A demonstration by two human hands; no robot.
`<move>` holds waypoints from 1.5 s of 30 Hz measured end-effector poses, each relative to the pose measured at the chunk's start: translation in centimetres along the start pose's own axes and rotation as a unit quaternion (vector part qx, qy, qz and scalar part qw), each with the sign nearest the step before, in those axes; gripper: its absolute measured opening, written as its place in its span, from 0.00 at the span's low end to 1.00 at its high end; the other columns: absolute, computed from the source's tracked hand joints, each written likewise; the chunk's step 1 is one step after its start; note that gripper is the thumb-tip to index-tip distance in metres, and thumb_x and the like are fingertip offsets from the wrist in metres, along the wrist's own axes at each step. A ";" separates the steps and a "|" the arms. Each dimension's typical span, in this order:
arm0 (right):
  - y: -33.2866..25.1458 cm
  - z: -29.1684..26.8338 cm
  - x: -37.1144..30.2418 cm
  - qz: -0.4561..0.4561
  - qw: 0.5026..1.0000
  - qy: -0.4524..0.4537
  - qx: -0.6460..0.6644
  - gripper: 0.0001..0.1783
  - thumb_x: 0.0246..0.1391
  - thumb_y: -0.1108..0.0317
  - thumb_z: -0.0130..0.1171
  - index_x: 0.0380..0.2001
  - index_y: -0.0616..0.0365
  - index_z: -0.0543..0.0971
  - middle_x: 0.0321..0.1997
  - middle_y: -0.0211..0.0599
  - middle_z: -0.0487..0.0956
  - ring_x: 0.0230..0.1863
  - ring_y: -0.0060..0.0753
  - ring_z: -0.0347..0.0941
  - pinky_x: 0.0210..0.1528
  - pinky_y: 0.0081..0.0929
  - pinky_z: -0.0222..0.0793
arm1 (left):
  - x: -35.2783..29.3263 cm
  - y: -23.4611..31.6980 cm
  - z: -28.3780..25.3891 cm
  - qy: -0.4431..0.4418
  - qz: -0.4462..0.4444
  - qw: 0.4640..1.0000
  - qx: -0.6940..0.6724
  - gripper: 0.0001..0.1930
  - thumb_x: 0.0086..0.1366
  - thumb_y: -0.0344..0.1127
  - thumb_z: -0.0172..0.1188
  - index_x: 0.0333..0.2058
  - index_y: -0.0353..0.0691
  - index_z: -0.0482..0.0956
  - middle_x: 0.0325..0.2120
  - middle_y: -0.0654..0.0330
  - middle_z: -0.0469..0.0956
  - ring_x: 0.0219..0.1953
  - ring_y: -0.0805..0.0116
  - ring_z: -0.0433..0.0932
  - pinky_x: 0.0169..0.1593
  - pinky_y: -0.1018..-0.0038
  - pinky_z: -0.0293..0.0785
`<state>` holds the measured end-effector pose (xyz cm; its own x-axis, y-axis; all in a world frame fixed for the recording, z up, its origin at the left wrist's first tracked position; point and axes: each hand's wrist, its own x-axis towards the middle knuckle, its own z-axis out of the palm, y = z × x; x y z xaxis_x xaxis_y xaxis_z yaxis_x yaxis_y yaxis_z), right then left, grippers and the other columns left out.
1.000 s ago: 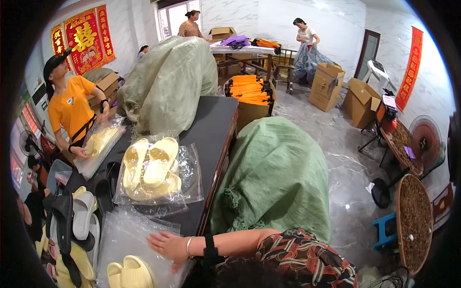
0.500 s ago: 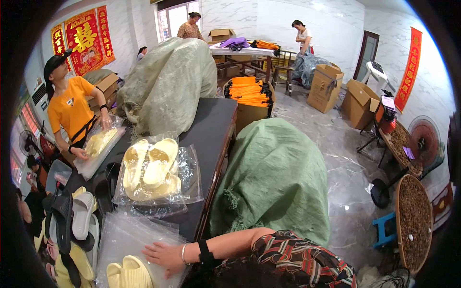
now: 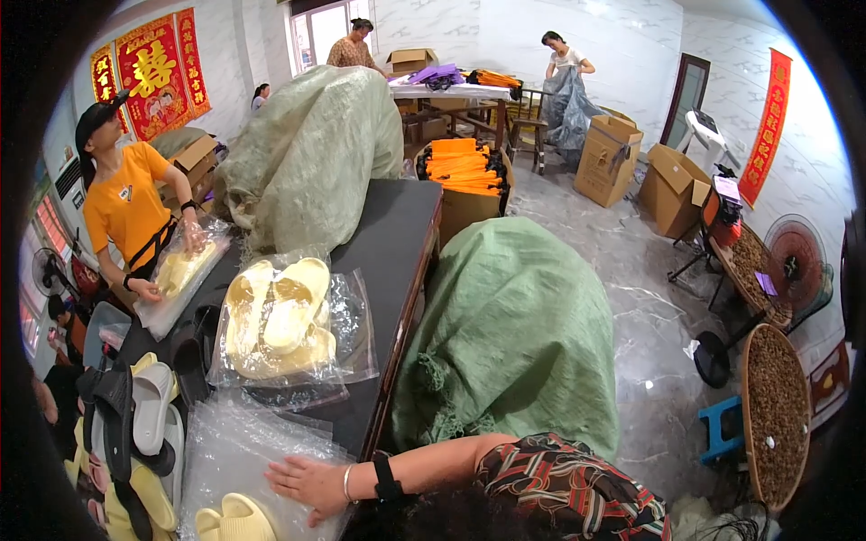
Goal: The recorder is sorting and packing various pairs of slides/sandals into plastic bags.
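My right hand (image 3: 308, 485) lies flat with its fingers spread on clear plastic bags (image 3: 244, 442) at the table's near end. Just left of it, a pair of pale yellow slippers (image 3: 236, 520) is partly cut off by the lower edge; whether it lies in or on a bag, I cannot tell. My left hand is out of view. Beyond the bags, bagged pale yellow slippers (image 3: 293, 307) rest stacked on the dark table (image 3: 397, 234). Loose black, white and yellow slippers (image 3: 149, 410) are heaped at the left.
Across the table, a person in an orange shirt (image 3: 135, 194) handles a bagged yellow pair. A large green sack (image 3: 519, 334) stands right of the table, a grey-green sack (image 3: 316, 153) at its far end. Cardboard boxes (image 3: 609, 162) and round trays (image 3: 776, 415) stand to the right.
The slippers beside my right hand have shifted slightly toward the lower edge. My right hand stays flat on the bags. A person at the back has lifted a grey-blue bag higher.
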<state>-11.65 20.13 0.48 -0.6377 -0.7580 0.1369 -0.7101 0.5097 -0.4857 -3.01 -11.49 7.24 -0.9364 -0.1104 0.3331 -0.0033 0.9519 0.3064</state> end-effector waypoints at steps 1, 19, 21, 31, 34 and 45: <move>0.0 0.0 0.0 0.000 1.000 0.000 -0.003 0.60 0.51 0.33 0.57 0.69 0.73 0.51 0.77 0.57 0.44 0.79 0.55 0.31 0.76 0.51 0.28 | -0.3 0.1 -0.5 -0.002 0.000 1.000 0.001 0.15 0.60 0.34 0.55 0.25 0.22 0.72 0.24 0.35 0.71 0.31 0.38 0.68 0.38 0.50 0.62; 0.1 0.6 -0.1 -0.002 1.000 0.027 -0.010 0.59 0.49 0.35 0.59 0.68 0.73 0.54 0.77 0.57 0.45 0.79 0.54 0.33 0.76 0.50 0.29 | -3.3 -4.7 -2.5 0.047 0.049 0.990 0.122 0.15 0.63 0.35 0.55 0.21 0.29 0.73 0.22 0.42 0.74 0.27 0.41 0.72 0.34 0.54 0.67; 0.1 0.5 -0.1 -0.002 1.000 0.029 -0.007 0.59 0.49 0.35 0.59 0.68 0.73 0.54 0.77 0.57 0.45 0.79 0.54 0.33 0.76 0.51 0.29 | -3.4 -3.0 -3.1 0.067 -0.052 0.996 0.035 0.15 0.63 0.35 0.55 0.20 0.31 0.72 0.20 0.43 0.72 0.26 0.42 0.71 0.33 0.54 0.67; -0.2 0.0 -0.2 0.001 1.000 0.020 -0.010 0.58 0.50 0.36 0.59 0.68 0.74 0.53 0.77 0.57 0.45 0.78 0.55 0.33 0.76 0.51 0.30 | -4.2 -5.2 -3.3 0.109 -0.029 0.993 0.019 0.14 0.60 0.31 0.55 0.18 0.32 0.65 0.17 0.45 0.65 0.22 0.45 0.65 0.31 0.55 0.63; -0.3 -0.1 -0.2 0.001 1.000 0.014 -0.018 0.59 0.51 0.34 0.57 0.69 0.73 0.52 0.77 0.57 0.44 0.79 0.55 0.33 0.76 0.51 0.30 | -4.2 -5.7 -3.2 0.129 -0.056 0.990 0.015 0.13 0.59 0.30 0.54 0.18 0.33 0.64 0.17 0.46 0.65 0.22 0.46 0.64 0.30 0.55 0.62; -0.5 -0.4 -0.8 0.002 1.000 0.009 -0.029 0.59 0.51 0.34 0.57 0.69 0.73 0.52 0.77 0.57 0.42 0.79 0.54 0.32 0.76 0.51 0.31 | -4.8 -6.1 -3.8 0.095 -0.084 0.985 0.113 0.11 0.63 0.31 0.53 0.24 0.31 0.70 0.21 0.46 0.71 0.25 0.47 0.69 0.32 0.58 0.66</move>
<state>-10.91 20.67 0.94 -0.6462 -0.7481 0.1509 -0.7227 0.5362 -0.4360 2.81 -17.83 7.22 -0.8332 -0.3033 0.4624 -0.2513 0.9525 0.1720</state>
